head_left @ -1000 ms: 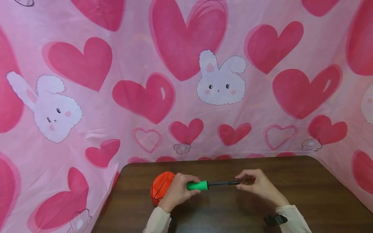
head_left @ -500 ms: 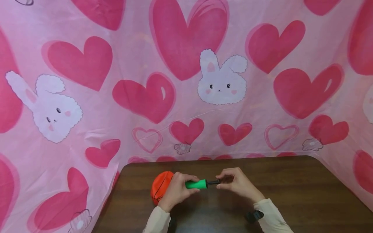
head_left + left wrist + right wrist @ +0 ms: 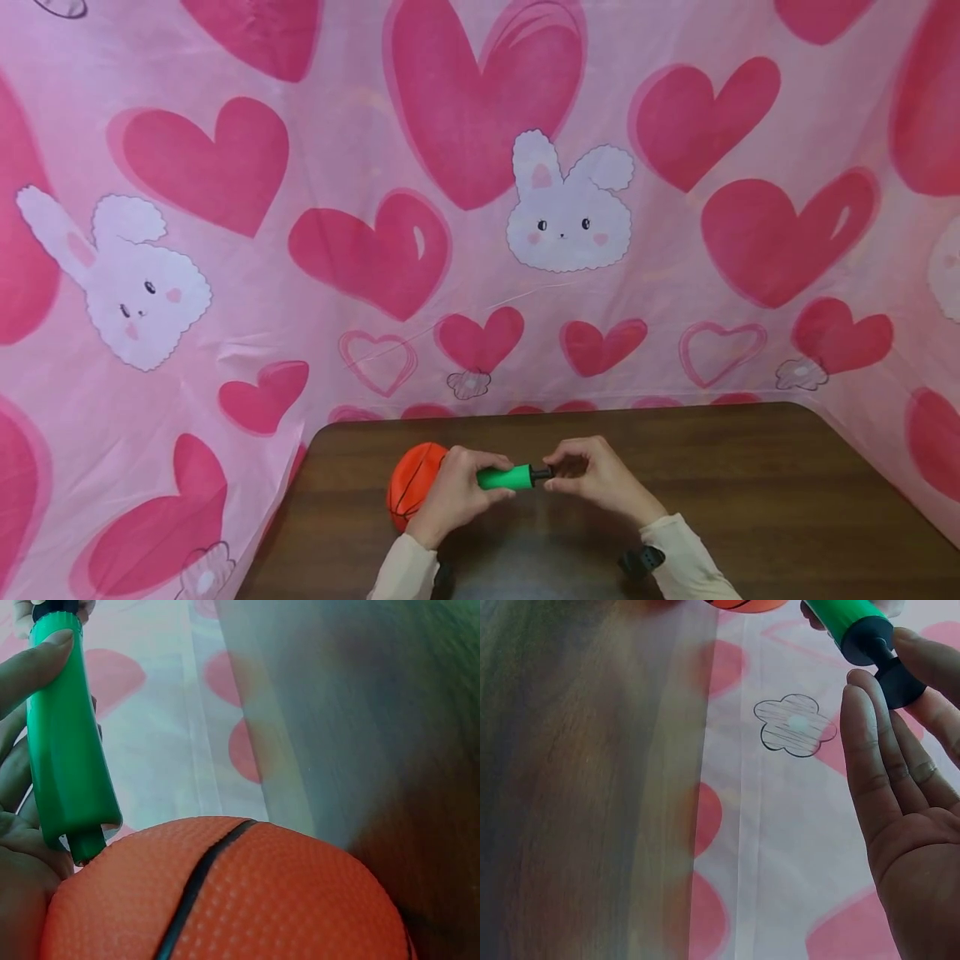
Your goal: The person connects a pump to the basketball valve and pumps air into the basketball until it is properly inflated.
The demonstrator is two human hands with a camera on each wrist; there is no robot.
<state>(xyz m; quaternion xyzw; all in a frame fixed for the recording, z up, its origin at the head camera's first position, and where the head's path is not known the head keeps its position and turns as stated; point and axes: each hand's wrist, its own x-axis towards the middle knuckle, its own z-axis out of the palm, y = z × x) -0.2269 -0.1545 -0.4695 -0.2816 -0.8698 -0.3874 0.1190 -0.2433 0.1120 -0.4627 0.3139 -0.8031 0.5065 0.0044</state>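
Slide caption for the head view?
Left hand grips green hand pump beside orange basketball; right hand holds the pump's black handle.

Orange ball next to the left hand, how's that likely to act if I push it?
The orange ball would probably roll, since its visible side is rounded. Its pebbled skin looks grippy rather than slippery. The green pump, whose narrow end seems to meet the ball in the left wrist view, might get nudged along too.
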